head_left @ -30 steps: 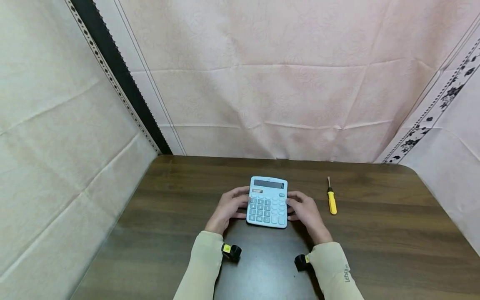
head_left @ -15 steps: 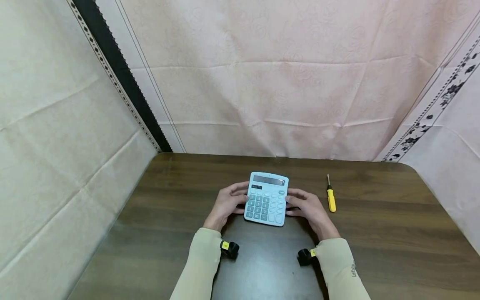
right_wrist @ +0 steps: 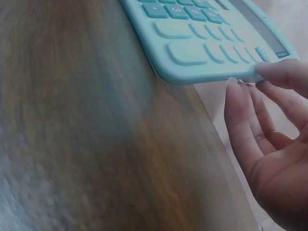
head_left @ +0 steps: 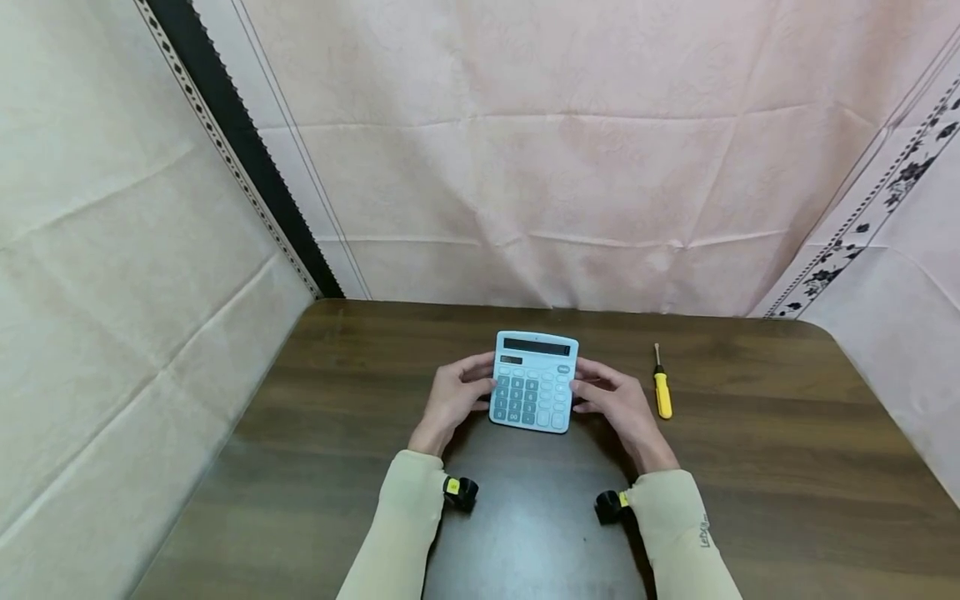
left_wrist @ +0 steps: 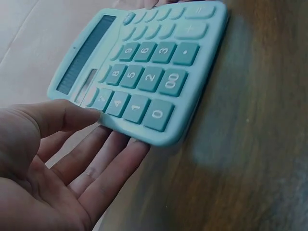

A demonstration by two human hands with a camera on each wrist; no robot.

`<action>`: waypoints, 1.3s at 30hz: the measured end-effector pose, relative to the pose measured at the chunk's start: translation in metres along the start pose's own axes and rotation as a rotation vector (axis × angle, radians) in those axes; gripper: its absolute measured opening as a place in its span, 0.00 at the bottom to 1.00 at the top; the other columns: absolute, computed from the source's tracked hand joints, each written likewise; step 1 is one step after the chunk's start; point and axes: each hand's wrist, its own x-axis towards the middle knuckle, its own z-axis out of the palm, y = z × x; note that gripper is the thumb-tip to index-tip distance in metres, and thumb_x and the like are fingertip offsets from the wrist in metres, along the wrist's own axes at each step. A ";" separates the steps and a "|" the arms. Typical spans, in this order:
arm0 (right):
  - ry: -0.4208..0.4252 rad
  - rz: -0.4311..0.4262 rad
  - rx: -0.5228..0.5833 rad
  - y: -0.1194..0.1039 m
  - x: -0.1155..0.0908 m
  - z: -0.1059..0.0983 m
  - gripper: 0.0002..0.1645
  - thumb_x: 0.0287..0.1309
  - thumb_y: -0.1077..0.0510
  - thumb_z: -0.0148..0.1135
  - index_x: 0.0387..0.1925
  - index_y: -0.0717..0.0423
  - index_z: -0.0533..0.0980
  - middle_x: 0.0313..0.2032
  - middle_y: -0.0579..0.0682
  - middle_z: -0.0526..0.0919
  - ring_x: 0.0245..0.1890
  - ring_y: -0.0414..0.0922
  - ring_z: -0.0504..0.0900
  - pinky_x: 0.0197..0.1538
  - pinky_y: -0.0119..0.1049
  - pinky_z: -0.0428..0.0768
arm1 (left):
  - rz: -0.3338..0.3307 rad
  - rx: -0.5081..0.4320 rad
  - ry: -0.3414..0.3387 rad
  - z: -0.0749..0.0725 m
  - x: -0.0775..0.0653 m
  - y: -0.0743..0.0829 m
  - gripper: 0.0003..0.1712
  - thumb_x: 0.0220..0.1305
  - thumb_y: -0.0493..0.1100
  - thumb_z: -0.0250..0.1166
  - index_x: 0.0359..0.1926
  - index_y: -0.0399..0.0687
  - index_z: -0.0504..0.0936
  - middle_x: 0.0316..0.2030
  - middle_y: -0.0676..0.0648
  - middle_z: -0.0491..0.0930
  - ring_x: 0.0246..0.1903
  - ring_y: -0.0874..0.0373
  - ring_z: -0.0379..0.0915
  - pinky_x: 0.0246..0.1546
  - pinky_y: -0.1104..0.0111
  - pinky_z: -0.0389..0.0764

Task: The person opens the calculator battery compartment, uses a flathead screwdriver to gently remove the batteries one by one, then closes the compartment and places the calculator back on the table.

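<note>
A light blue calculator (head_left: pixel 534 382) is held up off the table, its screen and keys facing the person. My left hand (head_left: pixel 452 398) grips its left edge, with the thumb on the front rim and the fingers behind; the left wrist view shows this hand (left_wrist: pixel 62 159) beside the number keys. On the opposite edge, my right hand (head_left: pixel 617 407) pinches the calculator between thumb and fingers. In the right wrist view that hand (right_wrist: pixel 274 130) holds the rim near the screen end. Some fingertips are hidden behind the calculator.
To the right on the brown wooden table (head_left: pixel 750 467) lies a screwdriver (head_left: pixel 662 387) with a yellow handle. Pale cloth (head_left: pixel 570 183) hangs behind the table's far edge. Each wrist carries a small black camera.
Both hands have moved the calculator slightly up in the head view, and its tilt has changed a little. The screwdriver has stayed in its place on the table.
</note>
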 end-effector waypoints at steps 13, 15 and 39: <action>0.059 -0.061 -0.049 -0.004 -0.002 -0.001 0.30 0.72 0.52 0.71 0.71 0.53 0.78 0.53 0.61 0.80 0.48 0.52 0.82 0.51 0.40 0.87 | 0.031 -0.026 0.033 0.001 -0.003 0.006 0.19 0.72 0.36 0.69 0.60 0.55 0.90 0.48 0.47 0.87 0.45 0.52 0.82 0.46 0.54 0.88; 0.058 -0.066 -0.052 -0.004 -0.002 -0.001 0.30 0.72 0.52 0.70 0.71 0.53 0.78 0.51 0.61 0.79 0.48 0.51 0.82 0.52 0.40 0.87 | 0.025 -0.030 0.032 0.001 -0.003 0.007 0.19 0.73 0.36 0.69 0.60 0.56 0.90 0.48 0.46 0.86 0.45 0.51 0.82 0.46 0.54 0.88; 0.111 -0.197 -0.082 -0.010 -0.006 -0.002 0.25 0.71 0.49 0.72 0.65 0.51 0.83 0.51 0.59 0.88 0.44 0.53 0.89 0.49 0.36 0.87 | 0.069 0.088 0.059 0.002 -0.009 0.020 0.21 0.74 0.41 0.66 0.64 0.62 0.87 0.46 0.49 0.89 0.43 0.51 0.85 0.39 0.62 0.88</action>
